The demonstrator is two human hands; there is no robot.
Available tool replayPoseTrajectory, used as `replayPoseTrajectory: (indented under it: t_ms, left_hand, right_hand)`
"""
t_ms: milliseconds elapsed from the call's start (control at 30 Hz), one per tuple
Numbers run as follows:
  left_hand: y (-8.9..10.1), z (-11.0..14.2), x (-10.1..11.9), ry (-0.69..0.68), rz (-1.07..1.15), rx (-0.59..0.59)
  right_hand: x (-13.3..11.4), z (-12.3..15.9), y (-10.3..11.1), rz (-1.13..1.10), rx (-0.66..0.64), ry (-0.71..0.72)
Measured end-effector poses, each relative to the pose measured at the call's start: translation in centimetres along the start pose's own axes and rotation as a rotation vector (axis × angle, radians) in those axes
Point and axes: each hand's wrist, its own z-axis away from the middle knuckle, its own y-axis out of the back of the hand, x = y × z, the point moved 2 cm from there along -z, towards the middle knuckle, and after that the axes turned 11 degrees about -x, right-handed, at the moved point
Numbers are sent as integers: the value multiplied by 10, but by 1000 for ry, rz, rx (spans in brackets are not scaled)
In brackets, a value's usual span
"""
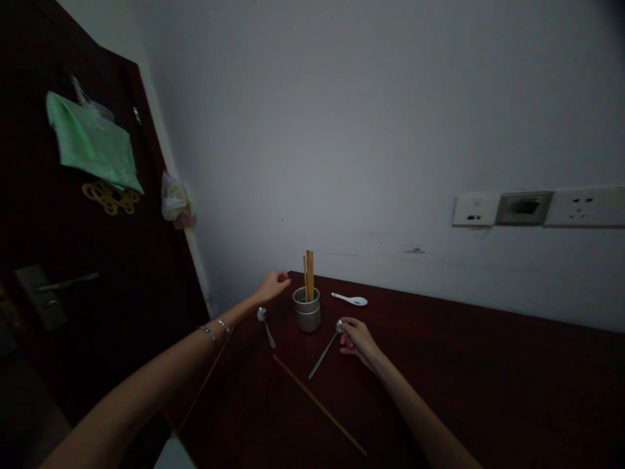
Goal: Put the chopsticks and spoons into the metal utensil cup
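My left hand hovers left of a grey metal cup, its fingers loosely bent and nothing visible between them. Several wooden chopsticks stand upright in that cup. On the right, my right hand grips a long-handled metal spoon by its bowl end, the handle slanting down to the left. Under my left wrist lies a second metal spoon. A single chopstick rests diagonally in front of the cup. Another thin stick lies partly hidden beside my left forearm.
Behind the right hand, a white soup spoon lies on the dark red table. The table's back edge meets a pale wall with sockets. To the left is a dark door with a green cloth hanging on it.
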Motion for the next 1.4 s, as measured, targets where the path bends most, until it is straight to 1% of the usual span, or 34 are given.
replayPoseTrajectory:
  t_ms: [67,133,200,233,333,433,500,633,733,800,900,1000,1133,1267,1333,1400]
  left_hand:
    - [-6,-14,14,-18,264,-13]
    - [-19,-23,23,5,501,-77]
    - [-34,-29,27,10,666,-161]
    - [-40,-31,28,0,715,-193]
    - [-53,-35,23,-52,747,-232]
    - [-54,-38,16,-91,720,-246]
    - [-52,-38,13,-75,706,-254]
    - [-46,-37,10,9,706,-237]
    - [-39,-36,12,26,737,-230]
    - [-31,-36,14,25,733,-201]
    - [-13,-38,19,26,744,-116]
    - [9,-40,29,-13,824,-33]
    - [43,-43,49,-114,864,71]
    - [71,-43,75,-195,842,138]
    - [78,-40,90,-225,856,134]
    - [75,-33,107,-254,877,70]
  right_hand:
    - [0,0,2,-36,-12,-11]
    - [-2,0,2,-61,-22,-18]
    - [-4,2,1,-68,-28,-33]
    - [-5,3,0,-66,-26,-43]
    - [-7,4,-1,-59,-20,-59]
    - [-5,2,-2,-66,-18,-68]
    - [-4,-1,-1,-72,-23,-72]
    - [-2,-4,-1,-69,-29,-68]
    - [-2,-4,-1,-73,-25,-70]
    - [-2,-3,-1,-76,-7,-74]
    - [-4,0,-3,-81,23,-87]
    - [-12,4,-5,-78,43,-88]
    - [-38,9,-7,-61,45,18]
    - [-70,16,-5,29,46,135]
    - [-86,22,-2,85,66,216]
    - [-102,31,2,152,103,337]
